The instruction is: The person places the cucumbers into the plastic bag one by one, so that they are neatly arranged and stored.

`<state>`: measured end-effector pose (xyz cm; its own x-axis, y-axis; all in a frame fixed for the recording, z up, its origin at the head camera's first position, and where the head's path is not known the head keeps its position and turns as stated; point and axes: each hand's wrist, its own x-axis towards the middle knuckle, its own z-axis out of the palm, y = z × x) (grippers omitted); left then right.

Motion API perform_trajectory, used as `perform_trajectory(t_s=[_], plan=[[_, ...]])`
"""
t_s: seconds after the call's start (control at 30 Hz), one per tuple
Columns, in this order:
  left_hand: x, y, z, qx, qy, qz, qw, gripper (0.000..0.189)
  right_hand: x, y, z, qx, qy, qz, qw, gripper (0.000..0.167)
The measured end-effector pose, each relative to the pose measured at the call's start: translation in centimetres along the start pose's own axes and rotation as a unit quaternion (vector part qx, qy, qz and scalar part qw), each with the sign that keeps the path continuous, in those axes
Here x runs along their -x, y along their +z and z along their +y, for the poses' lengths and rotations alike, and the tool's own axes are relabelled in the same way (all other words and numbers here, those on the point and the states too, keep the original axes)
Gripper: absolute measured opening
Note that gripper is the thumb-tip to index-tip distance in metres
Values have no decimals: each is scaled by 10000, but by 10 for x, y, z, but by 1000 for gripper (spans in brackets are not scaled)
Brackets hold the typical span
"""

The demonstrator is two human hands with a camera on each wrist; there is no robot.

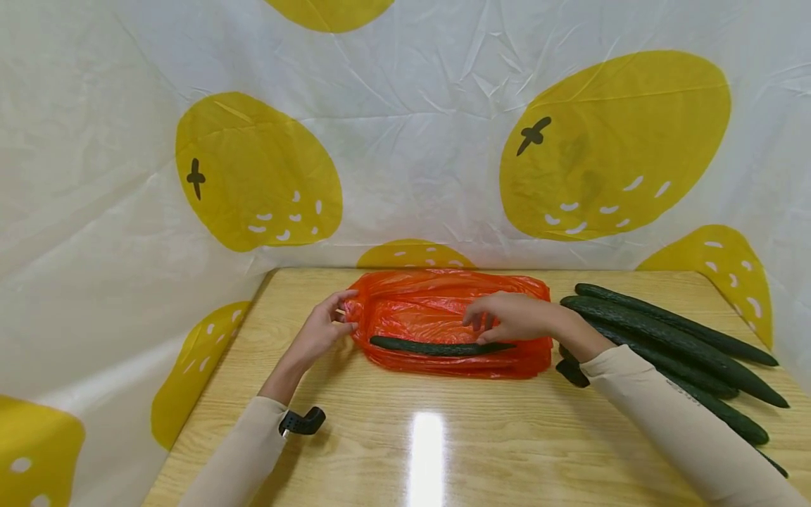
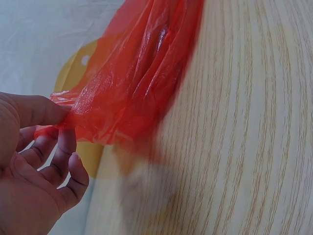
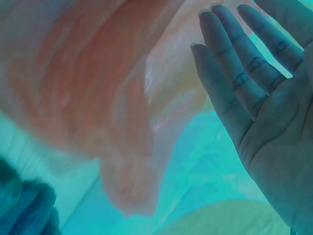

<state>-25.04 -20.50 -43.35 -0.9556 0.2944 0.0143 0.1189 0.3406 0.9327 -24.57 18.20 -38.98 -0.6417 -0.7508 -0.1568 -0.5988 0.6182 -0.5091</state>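
A red plastic bag (image 1: 418, 310) lies spread across the back of the wooden table. My left hand (image 1: 323, 327) pinches its left end between thumb and fingers; in the left wrist view the thumb presses the thin red film (image 2: 112, 103) while the other fingers curl loosely below. One dark green cucumber (image 1: 431, 348) lies lengthwise along the near part of the bag. Over the bag's right half is my right hand (image 1: 510, 317), its fingertips close by the cucumber's right end. The right wrist view shows that hand (image 3: 264, 98) with its fingers extended, beside the blurred bag (image 3: 98, 73).
Several more cucumbers (image 1: 659, 334) lie in a pile on the right side of the table, partly behind my right sleeve (image 1: 671, 415). A white curtain (image 1: 418, 162) with yellow fruit prints hangs behind and left of the table. A black wrist mount (image 1: 304, 421) sits at my left cuff.
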Motion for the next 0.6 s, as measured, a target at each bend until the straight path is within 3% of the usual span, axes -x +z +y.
perform_trajectory(t_s=[0.17, 0.43, 0.6], plan=[[9, 1, 17, 54, 38, -21, 10000, 60, 19, -6, 4, -340, 12, 126, 9993, 30], [-4, -2, -10, 21, 6, 8, 10000, 63, 44, -12, 15, -400, 231, 351, 9983, 35], [-6, -1, -15, 12, 54, 71, 10000, 63, 59, -16, 22, -566, 469, 407, 9965, 35]])
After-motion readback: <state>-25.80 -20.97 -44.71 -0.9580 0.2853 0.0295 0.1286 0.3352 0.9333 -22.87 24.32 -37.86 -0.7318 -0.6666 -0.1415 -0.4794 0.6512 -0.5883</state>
